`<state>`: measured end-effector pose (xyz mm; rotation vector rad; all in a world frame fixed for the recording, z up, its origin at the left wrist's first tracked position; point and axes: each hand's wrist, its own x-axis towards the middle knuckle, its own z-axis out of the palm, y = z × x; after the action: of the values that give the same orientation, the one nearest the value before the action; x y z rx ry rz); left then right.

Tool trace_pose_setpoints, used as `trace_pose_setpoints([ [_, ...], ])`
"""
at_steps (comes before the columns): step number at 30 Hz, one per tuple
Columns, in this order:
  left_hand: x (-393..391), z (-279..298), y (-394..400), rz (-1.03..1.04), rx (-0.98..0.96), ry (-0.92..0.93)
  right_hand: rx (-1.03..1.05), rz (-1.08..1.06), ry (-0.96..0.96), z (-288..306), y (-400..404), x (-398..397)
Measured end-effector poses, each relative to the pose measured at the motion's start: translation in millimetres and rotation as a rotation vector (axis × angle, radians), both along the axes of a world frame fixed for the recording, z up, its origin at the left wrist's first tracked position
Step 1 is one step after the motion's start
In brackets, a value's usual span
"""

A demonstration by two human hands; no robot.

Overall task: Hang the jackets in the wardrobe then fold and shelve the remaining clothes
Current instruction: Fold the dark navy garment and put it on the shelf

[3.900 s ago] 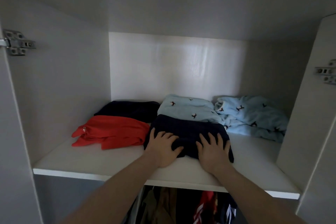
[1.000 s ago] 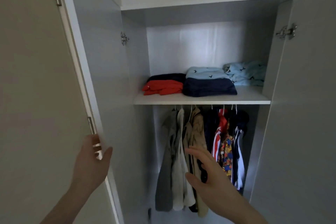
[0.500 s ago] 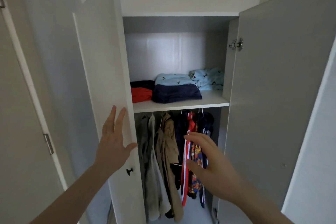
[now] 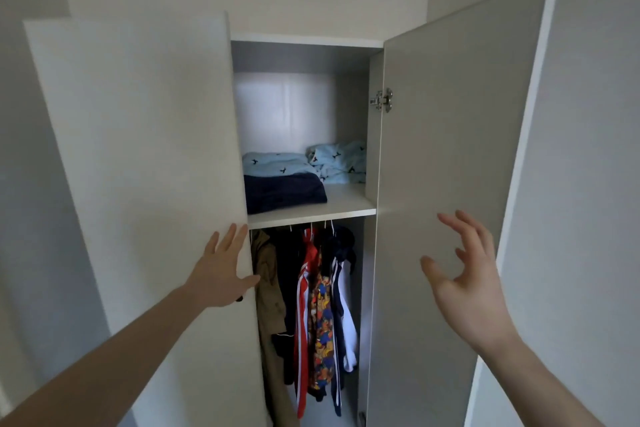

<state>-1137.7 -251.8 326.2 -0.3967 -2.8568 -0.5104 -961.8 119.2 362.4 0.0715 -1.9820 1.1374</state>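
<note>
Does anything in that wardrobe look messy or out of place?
Mostly tidy. The one odd spot is the light blue bundle at the back right of the shelf: it looks crumpled and lumpy, while the light blue garment and navy garment beside it lie flat and squared. The jackets hang straight below.

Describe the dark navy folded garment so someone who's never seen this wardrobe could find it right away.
Look into the white wardrobe's upper white shelf, above the hanging jackets. The dark navy folded garment lies at the shelf's front edge, beside the left door. Behind it, the other folded pieces are pale blue with small dark motifs; it alone is plain and dark.
</note>
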Motion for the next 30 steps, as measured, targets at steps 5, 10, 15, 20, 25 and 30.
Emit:
trace_pose_setpoints([
  [5,-31.6,10.2,20.4,0.045,-0.021,-0.051,-0.049,-0.195,-0.013,2.8,61.4,-15.7],
  [10,-47.4,12.0,37.0,0.091,-0.081,-0.101,-0.077,-0.117,-0.134,0.8,91.0,-39.5],
  [15,-49.7,0.1,40.7,0.152,-0.064,-0.120,-0.130,-0.129,-0.078,-10.1,94.7,-54.3],
  [20,-50.9,-5.7,42.0,0.201,-0.079,-0.129,-0.050,-0.108,-0.099,-34.8,79.5,-57.8],
  [25,-63.2,-5.2,44.2,0.232,-0.123,-0.082,-0.008,0.078,-0.080,-47.0,34.8,-64.3],
  [30,-79.6,1.1,37.4,0.220,-0.177,0.091,0.084,0.262,-0.008,-51.9,-8.0,-82.7],
])
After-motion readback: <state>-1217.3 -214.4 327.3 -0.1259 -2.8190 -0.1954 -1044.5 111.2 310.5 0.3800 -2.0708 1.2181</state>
